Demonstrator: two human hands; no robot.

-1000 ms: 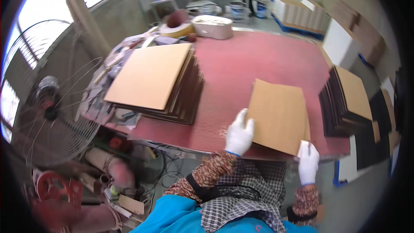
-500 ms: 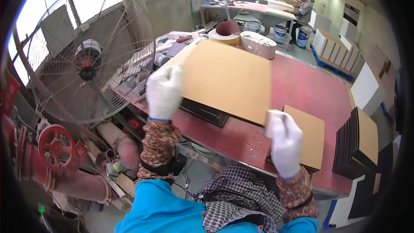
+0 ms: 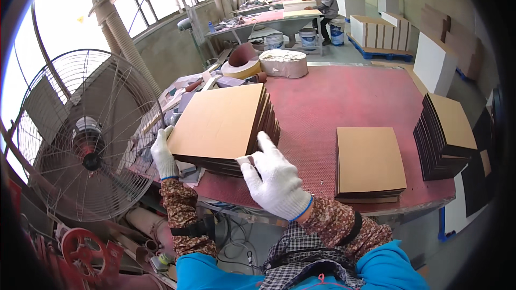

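A stack of tan-faced boards with dark edges (image 3: pixel 217 115) lies on the left of the red table, its layers slightly uneven. My left hand (image 3: pixel 163 153), in a white knit glove, holds the top board at its near left corner; some fingertips are hidden. My right hand (image 3: pixel 277 180), gloved alike, is at the near right corner, index finger stretched along the edge. Between its thumb and fingers is a small pale block (image 3: pixel 245 160), mostly covered, its kind unclear. To the right sits a lower pile of tan boards (image 3: pixel 370 158).
Another dark-edged board stack (image 3: pixel 451 121) stands at the table's (image 3: pixel 333 94) right end. A large caged fan (image 3: pixel 88 134) is close on my left. Sanding-belt rolls (image 3: pixel 240 64), a pale wrapped bundle (image 3: pixel 283 63) and scraps lie beyond. A person (image 3: pixel 325 5) sits at a far table.
The top board has come down from a raised, tilted position onto the left stack. My right hand has moved left to the stack's near corner. The view has shifted right.
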